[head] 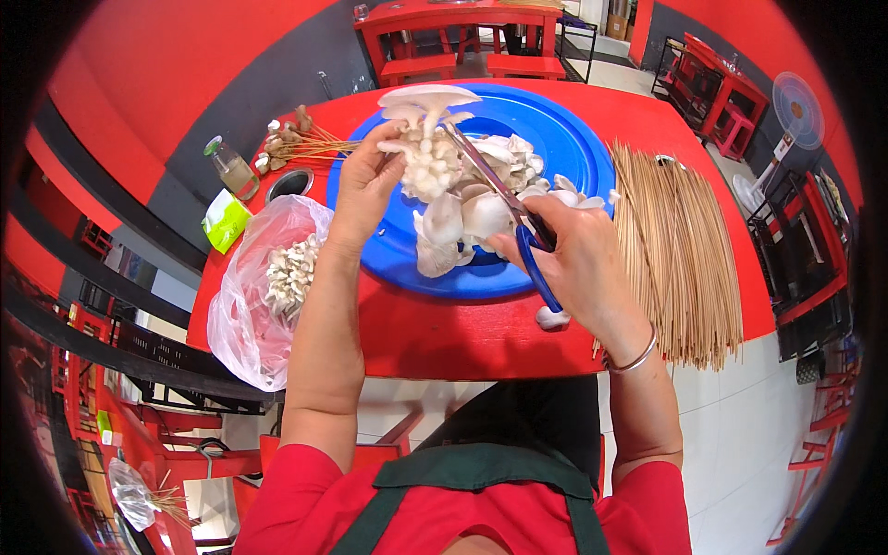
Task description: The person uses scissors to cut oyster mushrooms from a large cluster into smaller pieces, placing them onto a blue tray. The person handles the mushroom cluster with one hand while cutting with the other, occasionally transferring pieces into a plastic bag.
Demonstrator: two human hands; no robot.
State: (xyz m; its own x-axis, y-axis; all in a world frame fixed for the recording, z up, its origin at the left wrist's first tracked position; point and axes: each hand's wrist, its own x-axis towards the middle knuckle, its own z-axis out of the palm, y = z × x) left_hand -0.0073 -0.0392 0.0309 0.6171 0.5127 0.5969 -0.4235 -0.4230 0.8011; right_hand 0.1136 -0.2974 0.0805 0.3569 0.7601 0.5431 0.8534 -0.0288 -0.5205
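My left hand (371, 177) holds a cluster of oyster mushrooms (431, 163) above the left part of a round blue plastic tray (388, 260). In my right hand (569, 253) is a pair of scissors (496, 182) with blue and black handles. The blades point up and left, their tips at the stems of the held cluster; whether they touch a stem I cannot tell. More cut oyster mushrooms (485, 215) lie on the tray under the blades. A small mushroom piece (552, 318) sits on the red table, just off the tray's near edge.
Many bamboo skewers (680, 257) lie at the table's right. On the left are a plastic bag (236, 305) with mushrooms (293, 274), skewered mushrooms (295, 142), a glass bottle (234, 170), a dark round container (290, 184) and a green tissue pack (225, 220).
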